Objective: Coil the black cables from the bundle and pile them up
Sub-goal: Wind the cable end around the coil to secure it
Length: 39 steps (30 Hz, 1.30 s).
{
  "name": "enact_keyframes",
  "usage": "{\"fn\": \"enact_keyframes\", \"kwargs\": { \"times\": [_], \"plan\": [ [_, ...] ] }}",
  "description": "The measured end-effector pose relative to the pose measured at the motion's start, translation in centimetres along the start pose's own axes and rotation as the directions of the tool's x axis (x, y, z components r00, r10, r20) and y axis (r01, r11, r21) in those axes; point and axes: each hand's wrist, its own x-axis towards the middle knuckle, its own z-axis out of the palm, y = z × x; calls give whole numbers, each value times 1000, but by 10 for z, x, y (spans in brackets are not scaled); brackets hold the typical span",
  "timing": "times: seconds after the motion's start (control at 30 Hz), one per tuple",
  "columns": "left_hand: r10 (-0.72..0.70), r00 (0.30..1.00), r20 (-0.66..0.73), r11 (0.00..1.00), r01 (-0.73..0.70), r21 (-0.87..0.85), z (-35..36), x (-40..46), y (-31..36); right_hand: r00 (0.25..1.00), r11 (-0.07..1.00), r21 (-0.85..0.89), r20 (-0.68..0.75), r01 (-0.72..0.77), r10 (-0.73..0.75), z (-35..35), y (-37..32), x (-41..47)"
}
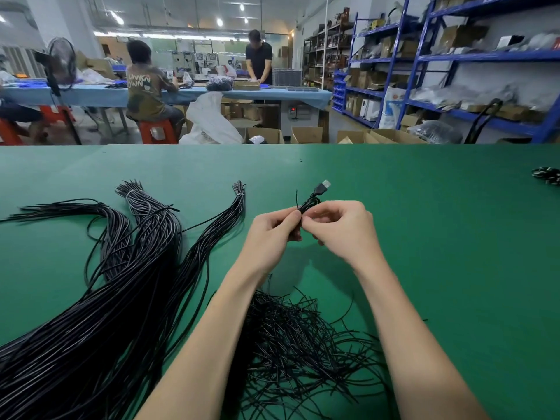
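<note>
Both hands, the left hand [274, 230] and the right hand [341, 230], pinched one coiled USB cable [309, 203] between them, above the green table [424, 237], with the black cable bundle [115, 298] lying left of them.

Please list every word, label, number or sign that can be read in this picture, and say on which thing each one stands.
"UNKN OWN": pale letters in two lines on the back of the seated person's shirt.
Print on the white sack by the blue shelves: too blurred to read.
Labels on the cardboard boxes: too small to read.
No text on the coiled cable, its USB plug, or the cable bundles.
</note>
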Motion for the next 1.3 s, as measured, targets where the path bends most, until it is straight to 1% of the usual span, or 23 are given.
{"fn": "enact_keyframes", "kwargs": {
  "times": [0.13,0.27,0.33,0.43,0.53,0.63,0.77,0.9,0.97,1.03,1.13,1.2,1.3],
  "plan": [
    [18,999,-38,995,-14,94,1,1,-2,1000,1000,-6,22,-11,11,0,-1,0],
    [-7,987,-162,993,26,117,5,0,-5,995,999,-11,99,-34,35,0,1,-1],
    [-39,980,-197,995,55,80,6,-1,-4,988,998,16,143,-59,56,-1,2,-1],
    [-97,972,-213,995,90,-42,7,0,-1,972,975,152,195,-163,132,0,2,0],
    [-142,972,-188,974,102,-204,9,0,2,934,893,333,290,-303,209,-4,4,0],
    [-161,977,-142,943,110,-315,10,1,3,886,787,454,395,-418,242,-9,10,1],
    [-199,977,-69,883,149,-446,7,0,5,857,650,576,448,-496,256,-5,14,1],
    [-215,975,-48,859,165,-484,6,1,6,837,514,664,474,-543,272,0,13,2],
    [-231,971,-57,846,172,-505,6,1,6,834,487,678,479,-551,276,0,13,1],
    [-247,967,-66,829,175,-531,6,1,6,835,494,675,477,-548,273,0,13,1],
    [-223,972,-69,846,157,-510,4,0,7,836,486,682,476,-547,273,0,13,1],
    [-202,978,-51,853,150,-499,3,-1,8,836,477,687,476,-548,273,-1,13,0],
    [-196,981,17,857,179,-484,1,-2,10,839,450,709,470,-544,274,-4,15,0]
  ]
}}
